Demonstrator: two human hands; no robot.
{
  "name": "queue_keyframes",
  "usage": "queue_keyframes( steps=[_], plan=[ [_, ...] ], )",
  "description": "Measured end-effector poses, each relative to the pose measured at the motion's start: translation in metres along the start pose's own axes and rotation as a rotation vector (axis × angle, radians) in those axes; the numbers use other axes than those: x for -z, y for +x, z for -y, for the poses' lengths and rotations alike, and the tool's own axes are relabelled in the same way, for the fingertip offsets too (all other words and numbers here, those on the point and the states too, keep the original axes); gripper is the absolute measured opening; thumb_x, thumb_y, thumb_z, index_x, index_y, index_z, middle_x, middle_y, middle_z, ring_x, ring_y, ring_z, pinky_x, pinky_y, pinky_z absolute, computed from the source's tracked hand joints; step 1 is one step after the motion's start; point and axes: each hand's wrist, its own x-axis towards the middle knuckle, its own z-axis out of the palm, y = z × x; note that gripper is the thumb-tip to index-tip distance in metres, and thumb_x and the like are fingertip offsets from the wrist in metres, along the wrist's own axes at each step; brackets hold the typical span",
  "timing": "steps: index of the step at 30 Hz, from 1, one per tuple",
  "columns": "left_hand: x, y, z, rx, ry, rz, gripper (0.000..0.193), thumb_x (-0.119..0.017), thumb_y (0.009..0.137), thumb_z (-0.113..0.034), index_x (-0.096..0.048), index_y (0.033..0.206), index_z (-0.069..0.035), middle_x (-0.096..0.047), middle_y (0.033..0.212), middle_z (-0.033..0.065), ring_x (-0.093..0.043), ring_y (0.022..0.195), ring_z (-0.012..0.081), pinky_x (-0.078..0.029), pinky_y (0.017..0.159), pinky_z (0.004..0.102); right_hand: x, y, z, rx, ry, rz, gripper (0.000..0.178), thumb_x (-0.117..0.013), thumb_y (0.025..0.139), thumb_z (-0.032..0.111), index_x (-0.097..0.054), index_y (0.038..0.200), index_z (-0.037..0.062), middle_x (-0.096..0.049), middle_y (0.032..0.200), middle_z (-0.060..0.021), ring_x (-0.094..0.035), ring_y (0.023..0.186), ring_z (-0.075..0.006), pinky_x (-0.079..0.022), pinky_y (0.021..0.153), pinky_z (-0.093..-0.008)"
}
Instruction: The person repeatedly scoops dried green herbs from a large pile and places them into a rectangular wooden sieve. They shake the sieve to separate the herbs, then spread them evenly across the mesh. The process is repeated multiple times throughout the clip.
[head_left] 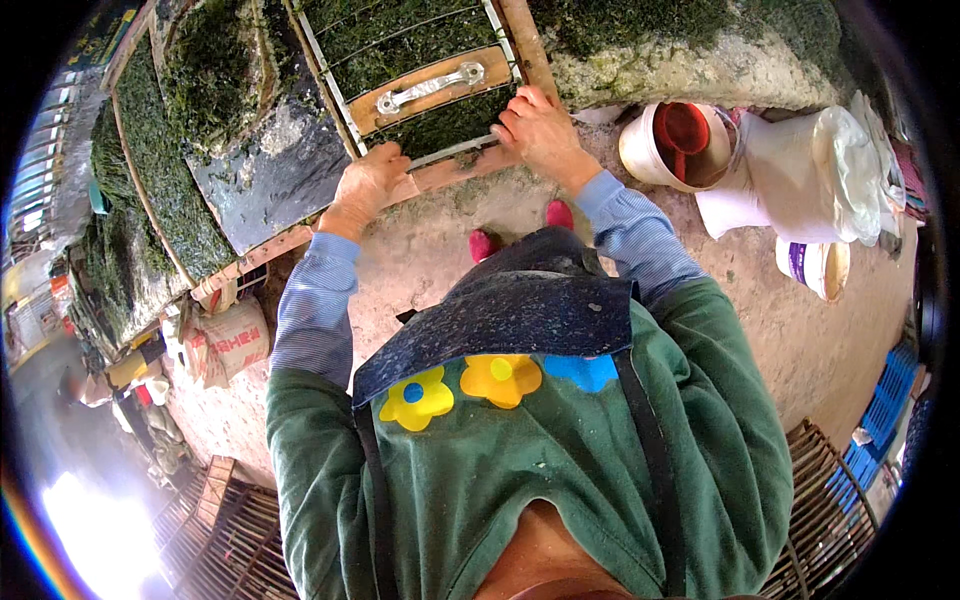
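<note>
A rectangular frame with white edge bars [455,152] and thin cross wires lies over dark green, finely shredded, plant-like material [375,50]. At its near left corner my left hand [368,190] is closed, fingers curled over the edge. My right hand [540,135] grips near the right corner, its fingers bent around the frame edge beside a wooden strip. Between the hands, inside the frame, a wooden board [440,88] with a clear or shiny handle [430,88] rests on the green material. My fingertips are partly hidden.
A wood-edged bench [455,172] carries more green material and a dark wet sheet [260,195]. At right stand a white bucket with a red scoop [683,130], a white sack [790,170] and a smaller tub [815,265]. Another sack [230,340] sits at left; slatted bamboo racks [830,500] lie behind me.
</note>
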Motion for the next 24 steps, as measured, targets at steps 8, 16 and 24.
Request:
queue_keyframes(
  steps=[8, 16, 24],
  plan=[
    [-0.025, 0.026, -0.011, 0.33, 0.081, -0.266, 0.011, -0.06, 0.08, -0.012, -0.064, 0.089, -0.008, -0.058, 0.087, 0.0109, -0.061, 0.08, 0.0301, -0.049, 0.068, 0.039, 0.017, -0.024, -0.052, -0.238, 0.345, -0.014, 0.033, -0.071, 0.068, 0.015, -0.061, 0.098, 0.0054, -0.05, 0.121, -0.0119, -0.045, 0.114, -0.0348, -0.04, 0.095, -0.0423],
    [0.001, 0.027, -0.083, 0.179, 0.041, -0.466, 0.038, -0.059, 0.081, -0.017, -0.056, 0.118, -0.007, -0.055, 0.118, 0.0123, -0.052, 0.111, 0.0282, -0.044, 0.092, 0.0379, 0.006, -0.025, -0.042, -0.103, 0.176, 0.043, 0.021, -0.063, 0.071, 0.003, -0.057, 0.09, 0.0057, -0.032, 0.14, -0.0126, -0.031, 0.13, -0.0328, -0.028, 0.103, -0.0535],
    [-0.028, 0.025, -0.078, 0.352, 0.192, -0.087, 0.059, -0.059, 0.08, -0.012, -0.04, 0.135, -0.013, -0.029, 0.146, 0.0015, -0.026, 0.136, 0.0191, -0.022, 0.111, 0.0411, 0.003, 0.02, -0.032, -0.209, 0.465, 0.174, 0.006, -0.059, 0.074, 0.014, -0.057, 0.078, 0.0102, -0.059, 0.065, -0.0099, -0.057, 0.058, -0.0277, -0.044, 0.051, -0.0381]
  ],
)
